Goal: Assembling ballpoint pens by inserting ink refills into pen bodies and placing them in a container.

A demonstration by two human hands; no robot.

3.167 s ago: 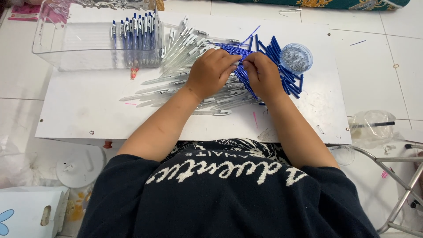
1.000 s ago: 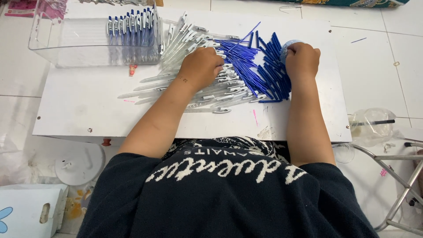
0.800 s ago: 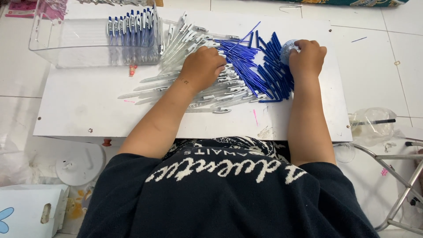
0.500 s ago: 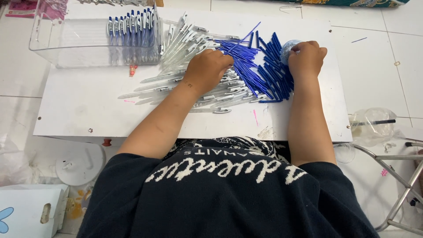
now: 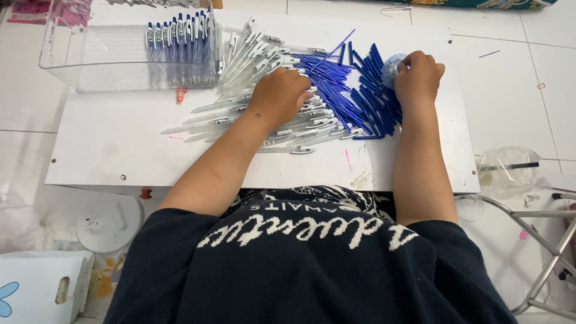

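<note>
Blue refills (image 5: 336, 84) between the hands — left hand (image 5: 281, 96) curled on clear barrels (image 5: 240, 111), right hand (image 5: 418, 75) cupping a small cup (image 5: 392, 65).

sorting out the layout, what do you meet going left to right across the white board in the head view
clear plastic box → finished pens standing in it → pile of clear pen barrels → left hand → blue refills → right hand

Two hands, one clear box (image 5: 90, 57), one white board (image 5: 108, 144), one small round tub (image 5: 393, 65)
</note>
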